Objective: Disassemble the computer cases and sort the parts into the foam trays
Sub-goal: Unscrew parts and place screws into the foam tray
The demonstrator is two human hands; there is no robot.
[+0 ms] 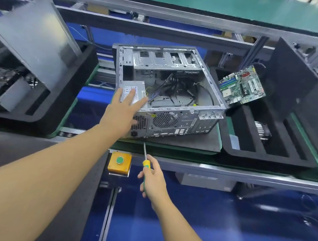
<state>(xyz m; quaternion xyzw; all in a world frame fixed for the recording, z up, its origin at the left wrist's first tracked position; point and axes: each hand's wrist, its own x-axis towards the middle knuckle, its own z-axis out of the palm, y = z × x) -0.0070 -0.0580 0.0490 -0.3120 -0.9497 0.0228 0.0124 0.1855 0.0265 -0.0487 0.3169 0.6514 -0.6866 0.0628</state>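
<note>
Yellow-handled screwdriver [145,163], gripped in the right hand [153,178], pointed away toward the open-topped case [175,119]; left hand [122,114] spread flat over its power supply [136,85].

Computer case [182,122]: bare grey sheet metal, dull satin, its rear wall punched with fine vent holes; the power supply [138,84] is the same grey metal with a pale printed label, and the side panel [34,40] is smooth grey metal with a soft sheen. Left foam tray [82,73] and right foam tray [264,156]: black foam, matt, faintly grainy; motherboard [243,86] is a green board, lightly glossy. Screwdriver [145,162] has a glossy yellow-and-green plastic handle and a bright metal shaft; button box [119,167] is smooth yellow plastic.
</note>
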